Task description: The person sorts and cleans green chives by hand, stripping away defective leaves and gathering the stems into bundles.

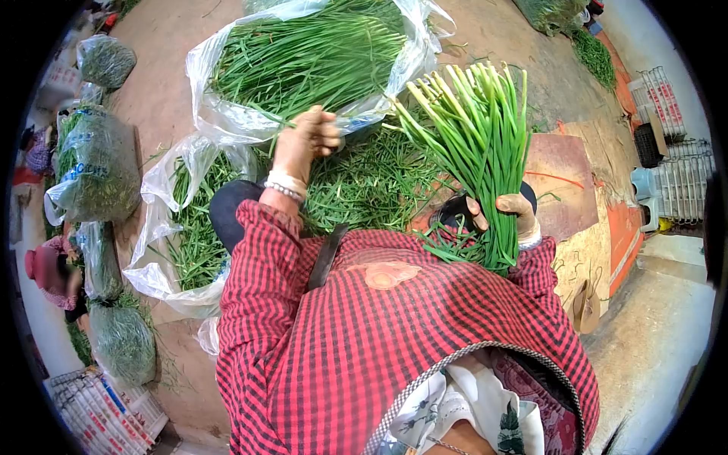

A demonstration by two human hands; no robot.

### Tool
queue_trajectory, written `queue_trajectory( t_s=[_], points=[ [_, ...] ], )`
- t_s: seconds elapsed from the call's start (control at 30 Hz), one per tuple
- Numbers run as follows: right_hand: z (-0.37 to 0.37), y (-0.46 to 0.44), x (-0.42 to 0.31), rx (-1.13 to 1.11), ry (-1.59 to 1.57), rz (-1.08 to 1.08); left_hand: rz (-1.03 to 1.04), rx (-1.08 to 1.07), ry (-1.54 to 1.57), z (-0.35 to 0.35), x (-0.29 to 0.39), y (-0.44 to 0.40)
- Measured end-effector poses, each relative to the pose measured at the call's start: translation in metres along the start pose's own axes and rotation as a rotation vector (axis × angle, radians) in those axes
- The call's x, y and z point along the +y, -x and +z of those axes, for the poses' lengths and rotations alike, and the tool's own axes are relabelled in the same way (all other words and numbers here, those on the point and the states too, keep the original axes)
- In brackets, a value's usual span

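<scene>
Head view: nearest, a red-and-black checked garment (pixel 364 326) covered the person's front. Just beyond it, the right hand (pixel 518 214) was wrapped around a bunch of green stalks (pixel 485 152), pale ends pointing up and away, darker leaves hanging toward the garment. The left hand (pixel 309 138), a beaded bracelet (pixel 286 184) at its wrist, was raised with curled, blurred fingers; whether it pinched anything could not be told. Between the arms, loose leaves (pixel 371 182) lay heaped, with more inside an open plastic bag (pixel 163 288) to the left. Farther out, long greens (pixel 311 61) lay in clear plastic (pixel 205 76). Wrapped bundles (pixel 98 159) stood along the left, white crates (pixel 688 182) far right.
</scene>
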State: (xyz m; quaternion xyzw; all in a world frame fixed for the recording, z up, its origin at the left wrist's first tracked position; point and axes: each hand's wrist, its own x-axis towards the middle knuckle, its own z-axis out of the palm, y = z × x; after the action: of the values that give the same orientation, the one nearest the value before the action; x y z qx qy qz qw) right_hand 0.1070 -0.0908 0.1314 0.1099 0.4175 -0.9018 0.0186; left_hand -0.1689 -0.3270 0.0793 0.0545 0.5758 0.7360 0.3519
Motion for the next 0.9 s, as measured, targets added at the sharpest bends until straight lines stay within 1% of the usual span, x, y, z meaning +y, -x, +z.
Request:
queue_trajectory(
  t_s=[0.03, 0.1, 0.17, 0.2, 0.23, 0.3, 0.43, 0.5, 0.57, 0.6, 0.63, 0.7, 0.73, 0.77, 0.8, 0.83, 0.9],
  points=[
    [0.001, -0.001, 0.0, -0.003, -0.004, 0.021, -0.022, -0.072, -0.063, 0.016, 0.008, 0.014],
    [0.001, -0.005, 0.002, -0.016, -0.005, 0.047, -0.006, -0.232, -0.031, 0.044, 0.007, 0.029],
    [-0.001, -0.01, 0.005, -0.048, 0.03, 0.103, 0.057, -0.3, -0.102, 0.059, 0.0, 0.028],
    [0.001, -0.011, 0.004, -0.09, 0.045, 0.097, 0.084, -0.326, 0.016, 0.063, -0.002, 0.03],
    [0.0, -0.012, 0.003, -0.088, 0.048, 0.095, 0.075, -0.298, 0.001, 0.063, -0.005, 0.025],
    [-0.003, -0.01, 0.003, -0.105, 0.064, 0.116, 0.084, -0.265, 0.089, 0.064, -0.013, 0.021],
    [-0.001, -0.007, 0.003, -0.093, 0.069, 0.11, 0.129, -0.311, 0.065, 0.062, -0.012, 0.02],
    [-0.001, -0.004, 0.001, -0.092, 0.077, 0.099, 0.265, -0.164, -0.063, 0.044, -0.013, 0.013],
    [-0.001, 0.0, 0.001, -0.089, 0.083, 0.084, 0.371, 0.061, -0.109, 0.011, -0.014, -0.006],
    [-0.002, 0.003, 0.0, -0.057, 0.092, 0.09, 0.429, 0.202, -0.326, -0.014, -0.019, -0.017],
    [-0.003, 0.004, 0.0, -0.026, 0.1, 0.095, 0.361, 0.323, -0.608, -0.025, -0.009, -0.01],
    [-0.003, 0.001, -0.001, -0.048, 0.099, 0.094, 0.736, 0.336, -0.985, -0.034, -0.009, -0.005],
    [-0.004, 0.0, 0.001, -0.044, 0.108, 0.104, 0.838, 0.381, -1.049, -0.008, 0.008, 0.013],
    [-0.004, -0.002, 0.003, -0.042, 0.117, 0.117, 0.914, 0.359, -1.067, 0.012, 0.018, 0.024],
    [-0.004, -0.005, 0.004, -0.057, 0.098, 0.137, 1.02, 0.32, -1.019, 0.031, 0.026, 0.033],
    [-0.003, -0.008, 0.004, -0.062, 0.1, 0.14, 1.082, 0.272, -1.088, 0.049, 0.034, 0.046],
    [0.0, -0.012, 0.002, -0.079, 0.142, 0.173, 1.032, 0.145, -1.188, 0.074, 0.041, 0.061]
  ],
)
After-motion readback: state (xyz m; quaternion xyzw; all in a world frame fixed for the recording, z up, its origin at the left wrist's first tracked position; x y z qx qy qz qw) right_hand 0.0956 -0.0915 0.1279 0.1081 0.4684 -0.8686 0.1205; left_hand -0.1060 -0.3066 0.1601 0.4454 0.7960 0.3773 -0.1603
